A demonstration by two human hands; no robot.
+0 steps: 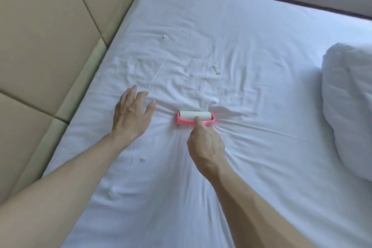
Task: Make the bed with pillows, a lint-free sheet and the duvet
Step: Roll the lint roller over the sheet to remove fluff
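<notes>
Step in hand: de-linting the sheet (251,46), which covers the mattress across most of the frame. Our right hand (205,143), centre frame, has its fingers curled round the handle of the pink lint roller (189,116). The white roll presses into the sheet, and creases bunch around it. Our left hand (133,115), just left of the roller, is spread wide with straight fingers and holds nothing; we cannot tell whether the palm touches the cloth. Debris noted: a long white thread (182,24) running from upper centre down toward the left fingertips, and small scraps (164,36) at upper centre, centre and lower left. A pillow (350,110), or perhaps bunched duvet, sits at the right edge. Judgement: press the left palm flat to tension the cloth, roll away from it in short, light strokes, and lift the thread by hand, since it may wrap round the roll.
</notes>
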